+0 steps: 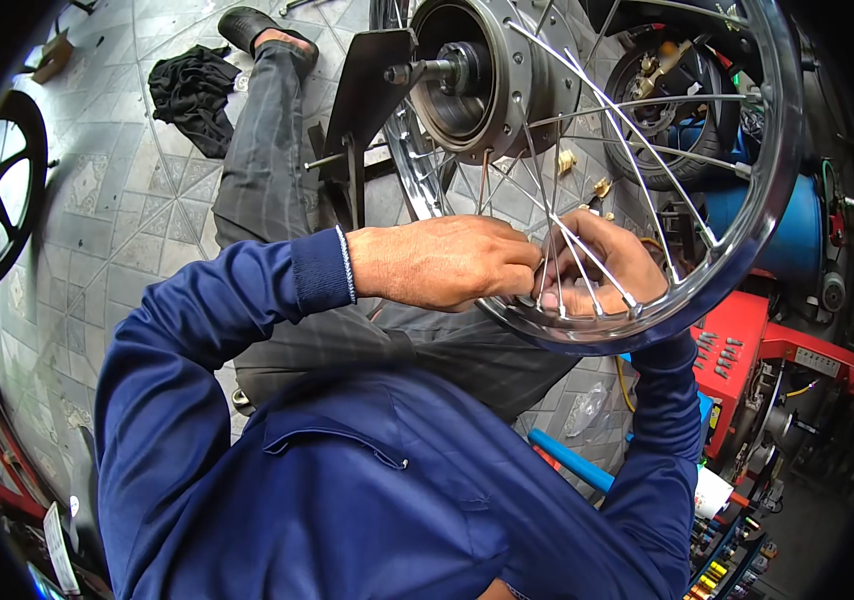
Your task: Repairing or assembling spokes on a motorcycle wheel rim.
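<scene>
A spoked wheel with a shiny rim (785, 150) stands in front of me, its grey metal hub (537, 95) on an axle beside a dark metal stand plate (362, 110). Thin silver spokes (644, 168) run from hub to rim. My left hand (452, 262) reaches in from the left, closed at the rim's near inner edge; its fingertips are mostly hidden. Behind several spokes, my right hand (612, 262) comes up through the wheel, thumb and fingers pinched round a spoke's lower end. Both hands' fingertips meet there.
A black cloth (194, 98) lies on the tiled floor beside my outstretched leg (269, 150). Another wheel (9, 195) stands far left. On the right are a tyred wheel (712, 125), a blue tank (772, 235) and a red machine (722, 345) with small metal parts on top.
</scene>
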`<state>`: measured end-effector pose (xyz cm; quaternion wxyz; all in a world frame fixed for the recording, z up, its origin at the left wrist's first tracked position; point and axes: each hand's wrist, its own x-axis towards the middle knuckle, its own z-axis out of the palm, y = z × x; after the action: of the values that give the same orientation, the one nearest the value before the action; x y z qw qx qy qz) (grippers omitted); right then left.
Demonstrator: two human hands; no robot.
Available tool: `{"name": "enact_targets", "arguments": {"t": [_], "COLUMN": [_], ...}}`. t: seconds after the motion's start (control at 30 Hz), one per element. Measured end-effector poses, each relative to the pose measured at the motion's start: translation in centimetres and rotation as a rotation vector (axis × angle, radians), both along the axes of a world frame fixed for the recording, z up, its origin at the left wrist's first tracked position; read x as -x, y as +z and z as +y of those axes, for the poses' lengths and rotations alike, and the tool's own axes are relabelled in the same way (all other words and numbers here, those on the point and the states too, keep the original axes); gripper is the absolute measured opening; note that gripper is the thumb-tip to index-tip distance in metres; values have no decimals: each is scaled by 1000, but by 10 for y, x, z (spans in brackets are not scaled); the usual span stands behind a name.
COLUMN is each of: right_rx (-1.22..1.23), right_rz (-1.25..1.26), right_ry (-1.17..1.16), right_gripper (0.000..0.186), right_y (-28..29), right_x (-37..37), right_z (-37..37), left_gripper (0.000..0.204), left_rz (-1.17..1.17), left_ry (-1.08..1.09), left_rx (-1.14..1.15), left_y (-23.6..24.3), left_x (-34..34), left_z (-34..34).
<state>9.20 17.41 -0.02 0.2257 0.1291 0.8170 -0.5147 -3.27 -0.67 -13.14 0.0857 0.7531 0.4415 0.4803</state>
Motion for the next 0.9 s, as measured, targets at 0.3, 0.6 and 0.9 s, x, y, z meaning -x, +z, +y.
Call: {"name": "enact_targets", "arguments": {"t": [0.3, 0.6, 0.9], "right_rx": [171, 264, 120], "right_rz": [-81, -111, -39], "right_ry": [-115, 10, 254], "right_gripper": [56, 52, 50], "right_y": [5, -5, -25], "right_x": [2, 13, 16], "right_z": [-17, -11, 4], "left_gripper": [21, 28, 29], "left_rz": [-68, -1109, -1245], "left_ry": [479, 539, 659], "left_rx": [-336, 385, 598], "left_y": [-14, -23, -13], "left_x": [-25, -90, -84], "left_z": [-26, -25, -8]}}
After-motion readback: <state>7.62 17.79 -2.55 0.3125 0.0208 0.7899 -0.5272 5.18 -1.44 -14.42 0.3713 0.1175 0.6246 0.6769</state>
